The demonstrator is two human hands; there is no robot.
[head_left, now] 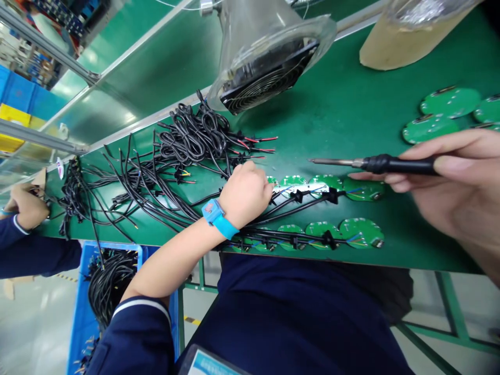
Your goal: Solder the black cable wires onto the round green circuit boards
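Note:
My right hand (464, 179) grips a soldering iron (378, 163) by its black handle, with the metal tip pointing left above the bench. My left hand (248, 194), with a blue wrist strap (221, 219), is closed over the left end of the upper row of round green circuit boards (361, 189). Its curled fingertips are hidden, and I cannot see what they hold. Black cables (289, 211) run from both rows to the left, their coloured wires meeting the boards. Nearer me lies the lower row of boards (361, 232), partly covered by cables.
Coiled black cables (191, 133) with red wire ends lie behind my left hand. A fan in a clear hood (269, 73) overhangs the bench (332, 114). More boards (449, 101) lie at right. A blue crate (78, 323) holds cables. Another person's hand (29, 205) is far left.

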